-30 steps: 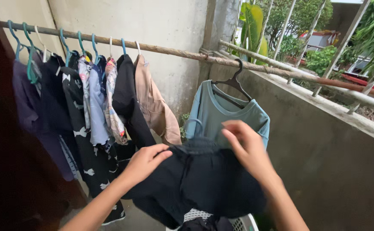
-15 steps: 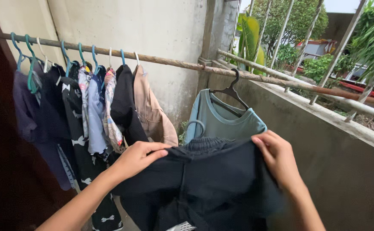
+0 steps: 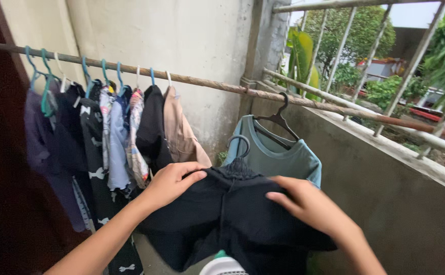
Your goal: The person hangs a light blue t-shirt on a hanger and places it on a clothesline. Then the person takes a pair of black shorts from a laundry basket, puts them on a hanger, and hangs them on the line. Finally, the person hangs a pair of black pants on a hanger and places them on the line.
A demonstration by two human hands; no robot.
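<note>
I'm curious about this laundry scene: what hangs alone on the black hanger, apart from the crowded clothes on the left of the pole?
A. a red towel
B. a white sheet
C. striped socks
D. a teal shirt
D: the teal shirt hangs on the black hanger from the pole, just behind both hands.

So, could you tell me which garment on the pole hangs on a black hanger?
The teal long-sleeved top, hanging alone right of the bunched clothes; its hanger is black, theirs teal or white.
</note>
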